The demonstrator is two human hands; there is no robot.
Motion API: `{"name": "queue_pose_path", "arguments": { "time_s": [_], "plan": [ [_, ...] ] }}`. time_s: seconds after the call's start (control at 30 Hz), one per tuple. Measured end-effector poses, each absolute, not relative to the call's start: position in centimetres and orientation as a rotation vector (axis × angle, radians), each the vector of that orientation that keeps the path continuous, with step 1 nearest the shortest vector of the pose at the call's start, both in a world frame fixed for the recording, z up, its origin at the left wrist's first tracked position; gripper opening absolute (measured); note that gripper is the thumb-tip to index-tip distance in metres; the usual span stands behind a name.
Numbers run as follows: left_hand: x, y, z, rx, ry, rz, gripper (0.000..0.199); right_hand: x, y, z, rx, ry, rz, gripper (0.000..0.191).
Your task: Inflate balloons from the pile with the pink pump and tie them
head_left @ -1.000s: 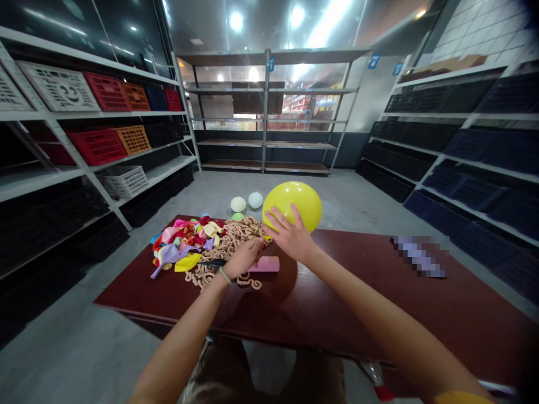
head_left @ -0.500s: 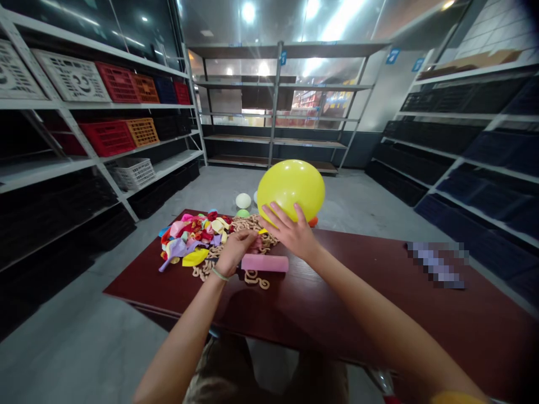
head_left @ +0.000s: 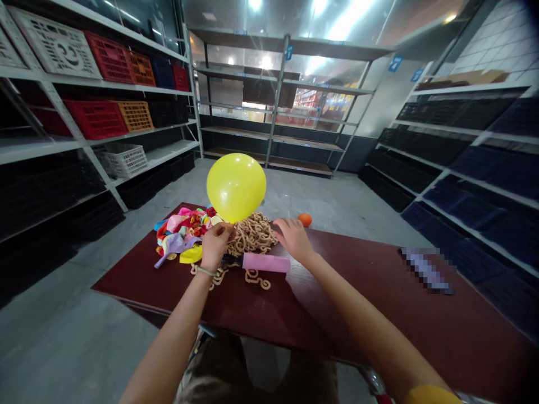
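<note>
An inflated yellow balloon (head_left: 236, 187) stands above my left hand (head_left: 217, 245), whose fingers are closed at its lower end. My right hand (head_left: 292, 238) is apart from the balloon, fingers spread, over the right edge of a heap of tan curly strands (head_left: 255, 234). Below the heap a pink pump (head_left: 266, 262) with a black end lies on the dark red table (head_left: 357, 292). Left of my left hand is a pile of uninflated balloons (head_left: 181, 227) in many colours.
An orange balloon (head_left: 305, 219) shows past the table's far edge. A partly pixelated purple object (head_left: 427, 270) lies at the table's right. Shelves with crates (head_left: 105, 119) stand left, more shelves behind and right.
The yellow balloon has moved left, away from my right hand, and now stands over my left hand. My left hand has shifted slightly left. The view has tilted a little.
</note>
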State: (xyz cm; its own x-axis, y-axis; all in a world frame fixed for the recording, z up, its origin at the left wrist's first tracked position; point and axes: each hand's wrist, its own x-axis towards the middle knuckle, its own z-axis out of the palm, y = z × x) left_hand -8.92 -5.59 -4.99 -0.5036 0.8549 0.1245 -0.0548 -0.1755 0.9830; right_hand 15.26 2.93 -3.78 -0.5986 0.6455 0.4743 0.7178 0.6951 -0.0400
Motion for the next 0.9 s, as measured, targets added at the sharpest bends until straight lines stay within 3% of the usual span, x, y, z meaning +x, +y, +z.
{"name": "queue_pose_path", "arguments": {
  "time_s": [0.2, 0.4, 0.6, 0.77, 0.9],
  "plan": [
    [-9.5, -6.0, -5.4, 0.965, 1.494, 1.728, 0.033, 14.4, 4.2, -7.9, -1.152, -2.517, 0.076, 0.02],
    [-9.9, -6.7, -5.1, 1.042, 1.565, 1.697, 0.031, 14.0, 5.1, -7.6, -1.113, -2.441, 0.275, 0.017],
    [-9.0, -6.2, -4.4, 1.113, 1.527, 1.678, 0.029, 15.9, 4.9, -3.7, -1.047, -2.305, 0.53, 0.025],
    [-7.3, -5.3, -3.6, 1.192, 1.508, 1.647, 0.029, 18.7, 3.8, 2.0, -0.973, -2.205, 0.864, 0.022],
    [-5.6, -4.8, -3.2, 1.326, 1.506, 1.597, 0.026, 21.0, 1.9, 6.9, -0.985, -2.251, 0.9, 0.024]
  ]
}}
